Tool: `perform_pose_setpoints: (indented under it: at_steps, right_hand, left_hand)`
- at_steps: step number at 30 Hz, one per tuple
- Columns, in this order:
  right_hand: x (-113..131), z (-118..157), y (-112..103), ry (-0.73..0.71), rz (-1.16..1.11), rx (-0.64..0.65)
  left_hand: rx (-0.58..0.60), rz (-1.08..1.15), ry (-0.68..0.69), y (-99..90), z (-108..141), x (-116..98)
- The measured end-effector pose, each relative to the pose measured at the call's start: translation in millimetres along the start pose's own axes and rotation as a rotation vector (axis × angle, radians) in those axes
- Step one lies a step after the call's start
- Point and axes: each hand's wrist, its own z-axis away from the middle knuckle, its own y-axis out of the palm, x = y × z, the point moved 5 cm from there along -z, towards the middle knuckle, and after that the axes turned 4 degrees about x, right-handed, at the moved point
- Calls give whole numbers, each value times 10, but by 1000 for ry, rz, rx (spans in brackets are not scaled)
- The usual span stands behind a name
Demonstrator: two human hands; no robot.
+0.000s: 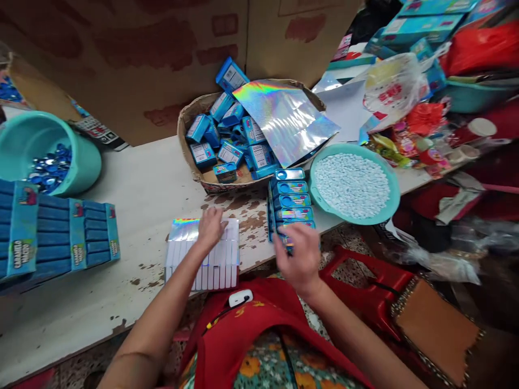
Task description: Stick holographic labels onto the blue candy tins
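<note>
My left hand rests on a panel of narrow white strips laid side by side, whose upper left part shines like a hologram. Its fingers are bent and close together, and whatever lies under the fingertips is hidden. My right hand, slightly blurred, hovers at the near end of a row of small blue tins, thumb and fingers apart and curved. Nothing shows between them. Beside the row stands a turquoise basin full of small pale candies.
Behind is a cut-down cardboard box of blue tins with a holographic sheet. At left stand a turquoise bucket with shiny blue pieces and stacked blue packs. A tall cardboard carton borders the table; a red stool is at right.
</note>
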Motion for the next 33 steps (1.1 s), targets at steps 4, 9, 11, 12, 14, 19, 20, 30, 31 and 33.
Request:
perform_pose_setpoints:
  at_steps: [4,9,11,12,14,19,20,30,31,33]
  right_hand:
    - [284,314,772,-56,-258,352]
    - [73,315,1709,145,-320,472]
    - [68,258,1953,128,-257,497]
    - [89,241,2044,107,-208,509]
    - [151,252,2176,73,-99,538]
    - [248,432,2211,6,44,576]
    - [253,447,2157,-9,46,564]
    - [354,-36,604,223,-296,354]
    - [388,-72,407,230,-348,336]
    - [426,-112,73,228,-418,307]
  left_hand:
    - [76,-192,-127,105,19,630]
    - [116,-13,-125,277,11,700]
    - [124,118,-110,289,25,682]
    - [115,180,-89,272,32,667]
    - [81,284,-56,204,40,636]
    - [48,403,-61,82,-4,581]
    - [49,394,-56,85,-28,570]
    - [-116,690,49,-470,208,84]
    - [-25,852,171,-578,333,-104]
    - [209,974,339,-736,579,-484]
